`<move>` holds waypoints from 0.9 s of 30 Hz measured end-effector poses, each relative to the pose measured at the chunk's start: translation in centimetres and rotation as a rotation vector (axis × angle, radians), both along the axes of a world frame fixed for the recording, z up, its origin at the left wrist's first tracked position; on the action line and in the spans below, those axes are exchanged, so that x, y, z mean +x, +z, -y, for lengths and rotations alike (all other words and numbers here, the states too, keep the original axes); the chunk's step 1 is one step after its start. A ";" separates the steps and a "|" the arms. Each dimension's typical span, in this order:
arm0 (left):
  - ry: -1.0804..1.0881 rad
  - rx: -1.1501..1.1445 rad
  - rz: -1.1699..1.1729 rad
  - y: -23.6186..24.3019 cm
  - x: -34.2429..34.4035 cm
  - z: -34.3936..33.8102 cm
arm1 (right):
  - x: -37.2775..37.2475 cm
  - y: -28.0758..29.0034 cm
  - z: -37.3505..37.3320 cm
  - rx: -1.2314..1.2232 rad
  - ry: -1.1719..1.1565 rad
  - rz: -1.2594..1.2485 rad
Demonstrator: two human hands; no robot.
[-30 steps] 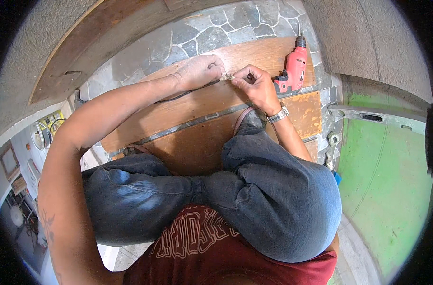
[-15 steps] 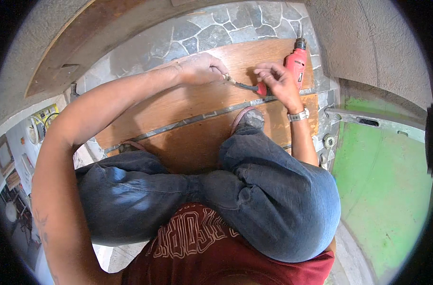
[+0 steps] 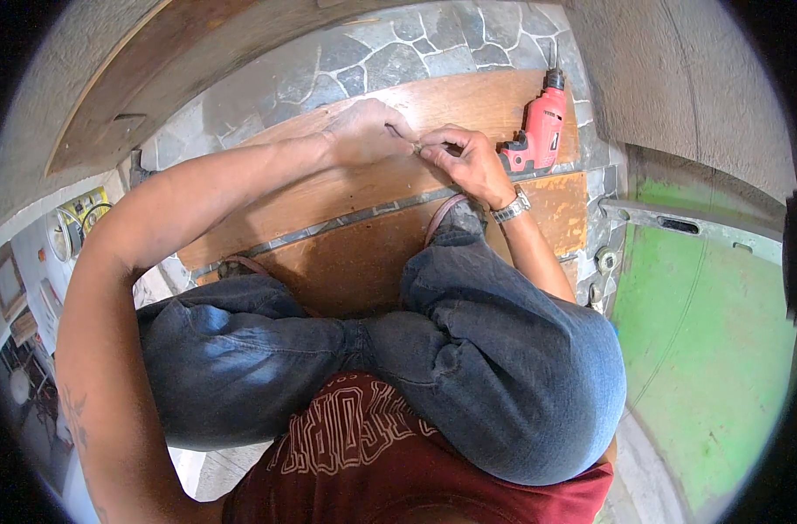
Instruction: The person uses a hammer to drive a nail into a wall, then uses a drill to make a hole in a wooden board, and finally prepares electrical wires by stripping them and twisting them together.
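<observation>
the left hand (image 3: 370, 131) was curled, its fingertips pinching a small piece (image 3: 417, 148), mostly hidden. the right hand (image 3: 472, 164), with a watch (image 3: 510, 206) at its wrist, pinched the same piece between thumb and forefinger, the two hands' tips meeting there. the piece was above the board (image 3: 477, 96), between the hands. the drill (image 3: 542, 127) lay on the board just right of the right hand, its bit (image 3: 553, 56) over the stone floor (image 3: 394, 68).

Stone paving (image 3: 394, 68) beyond the right grip (image 3: 477, 166), a green panel (image 3: 704, 341) to its right
A slotted metal bar (image 3: 721, 235) crosses the panel, a round-headed metal tool (image 3: 606, 258) near its end; far left of the grip, a yellow-and-white container (image 3: 93, 210).
</observation>
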State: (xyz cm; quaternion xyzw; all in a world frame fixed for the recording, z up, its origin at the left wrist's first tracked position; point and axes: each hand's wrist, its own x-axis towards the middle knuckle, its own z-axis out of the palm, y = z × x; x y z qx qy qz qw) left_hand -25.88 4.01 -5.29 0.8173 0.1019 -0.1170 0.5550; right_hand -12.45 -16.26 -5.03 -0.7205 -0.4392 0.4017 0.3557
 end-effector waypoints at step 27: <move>0.226 -0.001 -0.394 16.4 -19.7 -19.1 | -0.8 -2.7 1.0 0.010 -0.053 0.202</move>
